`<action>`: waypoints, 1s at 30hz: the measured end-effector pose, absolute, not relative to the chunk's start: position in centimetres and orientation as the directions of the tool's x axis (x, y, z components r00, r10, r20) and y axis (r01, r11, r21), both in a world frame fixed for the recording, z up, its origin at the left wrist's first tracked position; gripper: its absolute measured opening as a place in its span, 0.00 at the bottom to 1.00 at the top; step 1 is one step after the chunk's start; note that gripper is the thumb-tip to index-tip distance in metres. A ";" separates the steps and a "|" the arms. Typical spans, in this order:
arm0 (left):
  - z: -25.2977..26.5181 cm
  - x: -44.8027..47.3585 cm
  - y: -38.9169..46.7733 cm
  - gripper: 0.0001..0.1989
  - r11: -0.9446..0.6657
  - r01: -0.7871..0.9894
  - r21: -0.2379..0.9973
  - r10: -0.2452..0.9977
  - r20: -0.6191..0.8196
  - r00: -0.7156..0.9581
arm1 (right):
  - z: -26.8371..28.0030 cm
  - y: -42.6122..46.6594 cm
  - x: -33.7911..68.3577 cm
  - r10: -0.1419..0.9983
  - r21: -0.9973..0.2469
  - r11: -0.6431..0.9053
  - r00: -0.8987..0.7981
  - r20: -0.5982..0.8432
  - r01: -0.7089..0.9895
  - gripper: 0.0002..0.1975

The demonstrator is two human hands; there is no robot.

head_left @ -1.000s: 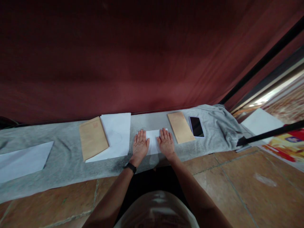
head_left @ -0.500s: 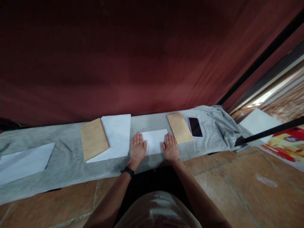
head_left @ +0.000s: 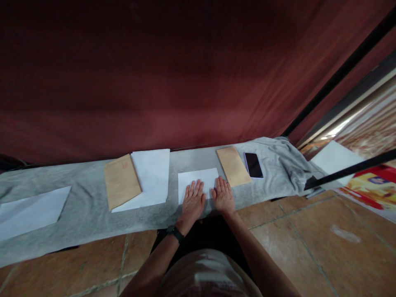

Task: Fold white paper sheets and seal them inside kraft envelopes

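Observation:
A white sheet of paper [head_left: 198,175], smaller than the other white sheets, lies flat in front of me on a grey cloth [head_left: 88,198]. My left hand [head_left: 193,199] rests palm down on the sheet's lower middle, fingers stretched out, with a dark watch on the wrist. My right hand [head_left: 223,195] lies flat over the sheet's right edge, its fingers outstretched too. Just right of that hand is a brown envelope [head_left: 234,167], with a phone [head_left: 253,165], screen dark, beside it.
Left of my hands, a second brown envelope [head_left: 122,181] overlaps white sheets [head_left: 154,175]. More white paper [head_left: 34,212] lies at the far left. Dark red fabric [head_left: 173,90] hangs behind the cloth-covered surface. Black bars [head_left: 352,169] stand at the right, above a tiled floor [head_left: 287,243].
My left hand has slid right, from the paper's left edge to its lower middle, uncovering that edge. My right hand has stayed almost in place.

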State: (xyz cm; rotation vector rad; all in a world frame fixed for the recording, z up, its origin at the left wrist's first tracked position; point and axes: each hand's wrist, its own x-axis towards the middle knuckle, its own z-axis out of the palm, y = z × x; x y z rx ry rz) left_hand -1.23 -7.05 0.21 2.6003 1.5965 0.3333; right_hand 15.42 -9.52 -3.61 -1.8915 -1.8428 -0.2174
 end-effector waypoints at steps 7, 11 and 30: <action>0.6 -2.4 -6.8 0.27 -0.432 0.887 0.162 0.900 0.146 0.411 | -3.3 -9.6 15.4 0.898 -0.208 0.021 0.073 0.434 0.978 0.28; 0.1 -3.8 -6.5 0.28 -0.400 0.904 0.150 0.910 0.182 0.372 | -3.2 -9.8 15.5 0.893 -0.190 0.027 0.062 0.446 0.981 0.28; -0.5 -4.6 -7.6 0.29 -0.341 0.918 0.203 0.921 0.268 0.283 | -1.7 -12.4 13.8 0.915 -0.256 0.027 0.079 0.395 0.966 0.28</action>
